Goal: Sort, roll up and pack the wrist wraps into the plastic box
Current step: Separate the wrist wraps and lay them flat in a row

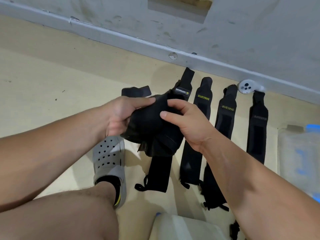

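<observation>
Wrist wraps (pixel 149 125), bunched into a black bundle, are held between both hands above the floor (pixel 52 84). The left hand (pixel 119 116) grips the bundle's left side and the right hand (pixel 187 122) pinches its right edge. Other flat wraps (pixel 225 122) lie in a row on the floor beyond. A clear plastic box (pixel 299 153) with blue clips stands at the right edge, near the row.
</observation>
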